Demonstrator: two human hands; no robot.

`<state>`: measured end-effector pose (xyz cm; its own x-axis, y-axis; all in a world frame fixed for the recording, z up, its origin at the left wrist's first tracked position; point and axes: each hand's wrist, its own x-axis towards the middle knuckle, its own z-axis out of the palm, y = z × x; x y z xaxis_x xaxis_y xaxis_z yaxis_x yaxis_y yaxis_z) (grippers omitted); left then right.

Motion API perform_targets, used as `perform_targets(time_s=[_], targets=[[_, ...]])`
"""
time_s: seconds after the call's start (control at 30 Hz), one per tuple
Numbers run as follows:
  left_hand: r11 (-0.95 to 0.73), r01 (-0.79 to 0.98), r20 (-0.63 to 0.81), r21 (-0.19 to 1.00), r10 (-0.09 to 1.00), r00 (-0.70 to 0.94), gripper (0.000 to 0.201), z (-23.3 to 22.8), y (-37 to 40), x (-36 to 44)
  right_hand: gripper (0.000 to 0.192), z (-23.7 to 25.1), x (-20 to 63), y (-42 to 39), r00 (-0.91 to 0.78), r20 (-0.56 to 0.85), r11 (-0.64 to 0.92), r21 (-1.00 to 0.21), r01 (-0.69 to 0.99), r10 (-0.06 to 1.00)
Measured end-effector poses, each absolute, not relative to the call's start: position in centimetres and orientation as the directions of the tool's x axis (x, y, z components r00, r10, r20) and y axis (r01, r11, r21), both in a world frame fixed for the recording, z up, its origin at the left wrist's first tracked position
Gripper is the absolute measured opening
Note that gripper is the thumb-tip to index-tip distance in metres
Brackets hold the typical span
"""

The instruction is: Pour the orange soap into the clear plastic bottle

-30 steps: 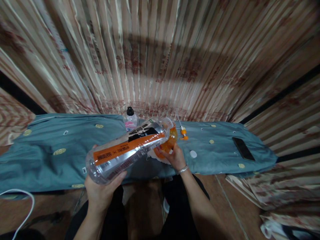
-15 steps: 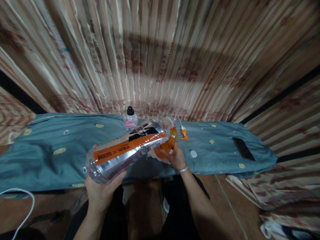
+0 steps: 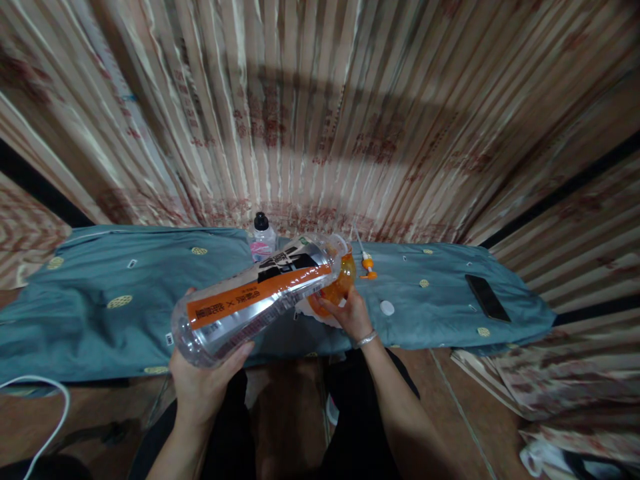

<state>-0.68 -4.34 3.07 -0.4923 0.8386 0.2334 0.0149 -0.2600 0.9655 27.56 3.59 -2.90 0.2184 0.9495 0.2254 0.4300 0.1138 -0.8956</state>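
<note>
My left hand [image 3: 203,380] grips the base of a large clear plastic bottle [image 3: 255,300] with an orange and black label. The bottle is tipped nearly flat, its mouth resting over an orange translucent container [image 3: 337,287]. My right hand [image 3: 350,313] holds that orange container from below on the blue cloth [image 3: 100,313]. Under the container lies a white paper or tissue [image 3: 313,313].
A small bottle with a black cap [image 3: 261,235] stands at the back. An orange and white pump nozzle [image 3: 367,262] and a white cap [image 3: 386,307] lie on the cloth. A black phone [image 3: 487,298] lies far right. A white cable [image 3: 45,400] curves at lower left. Curtains hang behind.
Almost nothing has changed; both hands keep their grip and the big bottle stays tipped over the orange container.
</note>
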Motion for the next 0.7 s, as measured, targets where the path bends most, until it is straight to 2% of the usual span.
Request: perform_targets(time_s=[0.27, 0.43, 0.7], targets=[[-0.250, 0.028, 0.232, 0.968, 0.848, -0.476, 0.128, 3.24, -4.42, -0.82, 0.071, -3.01, 27.65, 3.57, 0.213, 0.227, 0.117, -0.895, 0.430, 0.950], [-0.252, -0.018, 0.212, 0.968, 0.848, -0.486, 0.132, 3.21, -4.38, -0.63, 0.067, -3.08, 27.67, 3.61, 0.211, 0.207, 0.107, -0.908, 0.404, 0.955], [-0.301, 0.034, 0.278, 0.953, 0.825, -0.492, 0.126, 3.01, -4.20, -0.72, 0.063, -3.46, 27.76, 3.74, 0.204, 0.216, 0.118, -0.906, 0.407, 0.955]])
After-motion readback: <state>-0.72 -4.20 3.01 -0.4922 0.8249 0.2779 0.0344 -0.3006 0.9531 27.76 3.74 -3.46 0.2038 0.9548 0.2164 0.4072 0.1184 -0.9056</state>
